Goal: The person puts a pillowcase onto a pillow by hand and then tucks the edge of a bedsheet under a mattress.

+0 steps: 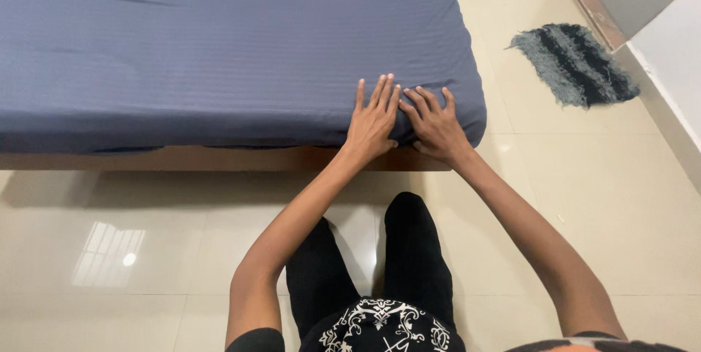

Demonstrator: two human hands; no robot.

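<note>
Hands lie flat, side by side, on the near edge of the bed, a little right of the frame's centre. Your left hand (372,122) has its fingers spread and pressed onto the blue-grey sheet (219,45), clenching nothing. Your right hand (436,124) rests just beside it, fingers also released and splayed over the sheet close to the mattress corner (471,115); the index fingertips nearly touch. The sheet covers the mattress across the upper left and middle of the frame, and a wooden bed base (182,158) shows as a brown strip beneath it. Your dark-trousered legs (409,250) stand on the glossy cream tile floor (109,250) at lower centre. A shaggy grey-and-black rug (577,63) lies on the floor at upper right.
</note>
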